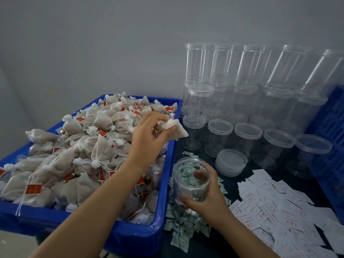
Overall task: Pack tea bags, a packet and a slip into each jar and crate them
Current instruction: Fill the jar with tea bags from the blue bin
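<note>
A blue bin on the left is heaped with mesh tea bags carrying red tags. My left hand is raised over the bin's right edge and pinches one tea bag by its knotted end. My right hand grips an open clear jar standing just right of the bin. Through the jar's wall I see green-and-white packets. More such packets lie loose on the dark table around the jar. White slips with red print are spread to the right.
Stacked lidded clear jars fill the back right, against the grey wall. A stack of loose lids sits behind the held jar. A blue slatted crate stands at the far right edge.
</note>
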A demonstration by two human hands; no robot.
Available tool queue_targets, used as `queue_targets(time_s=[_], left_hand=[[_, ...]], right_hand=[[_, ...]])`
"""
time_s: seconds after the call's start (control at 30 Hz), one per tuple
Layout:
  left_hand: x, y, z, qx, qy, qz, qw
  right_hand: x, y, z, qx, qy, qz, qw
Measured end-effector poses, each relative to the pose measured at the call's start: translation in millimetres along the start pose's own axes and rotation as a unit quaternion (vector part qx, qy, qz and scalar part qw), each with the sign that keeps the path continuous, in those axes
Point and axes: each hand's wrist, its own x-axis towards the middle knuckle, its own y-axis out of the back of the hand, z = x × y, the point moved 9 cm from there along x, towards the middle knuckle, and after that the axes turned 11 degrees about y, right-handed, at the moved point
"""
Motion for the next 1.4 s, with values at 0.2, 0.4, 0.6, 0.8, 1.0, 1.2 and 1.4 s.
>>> queue_targets(time_s=[0.2,0.4,0.6,0.8,1.0,1.2,1.4], left_hand=[[-18,-38,13,-0.073,0.012,-0.177,0.981],[-31,-59,13,-0.004,-0.025,-0.255,0.967],[-43,-75,18,0.117,-0.099,-0.308,0.939],[-45,-79,16,0.133,-0.096,-0.321,0.933],[-44,-81,12,0.139,-0.086,-0.324,0.932],[-46,-84,9,0.168,-0.083,-0.343,0.92],[-51,-94,0,0.216,-0.077,-0.396,0.889]], right_hand=[[0,0,-1,-0.009,0.009,0.0,1.0],[2,-1,-8,0.015,0.018,0.004,1.0],[2,-3,-7,0.033,0.025,-0.001,0.999],[2,-2,-6,0.033,0.03,0.004,0.999],[2,-4,-7,0.041,0.029,0.0,0.999],[1,-3,-6,0.032,0.032,0.002,0.999],[0,-5,-5,0.017,0.025,-0.011,0.999]])
